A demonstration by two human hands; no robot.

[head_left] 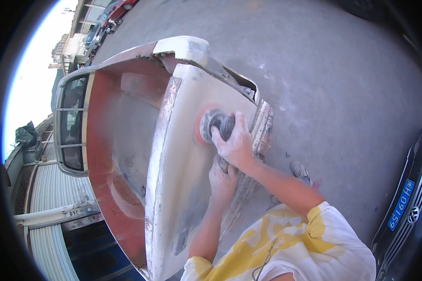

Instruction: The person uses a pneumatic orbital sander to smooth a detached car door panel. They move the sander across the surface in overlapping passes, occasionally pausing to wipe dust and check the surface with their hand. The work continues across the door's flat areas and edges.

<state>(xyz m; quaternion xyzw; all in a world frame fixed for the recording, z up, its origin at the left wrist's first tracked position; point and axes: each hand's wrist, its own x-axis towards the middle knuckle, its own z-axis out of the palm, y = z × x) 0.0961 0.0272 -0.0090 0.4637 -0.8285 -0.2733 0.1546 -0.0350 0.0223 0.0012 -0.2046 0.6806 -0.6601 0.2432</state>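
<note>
A round sander (214,125) with a dark grey head lies against the pale outer panel of a pickup's tailgate (199,93). Reddish colour rings the sander's edge on the panel. From above, my right hand (237,146) is closed over the sander's dark top, thumb and fingers wrapped on it. Below that, my left hand (222,178) grips the sander's handle end, partly hidden by the right wrist. Dust whitens the fingers of both hands. The panel's surface looks patchy and matt, with a worn, whitish strip along its upper edge.
Behind the tailgate stretches the truck's red-walled bed (126,187), with the cab window (73,124) beyond. A battered bumper (263,126) juts out beside the panel. On the right stands a dark car (408,206). My shoe (300,171) rests on grey concrete (333,93).
</note>
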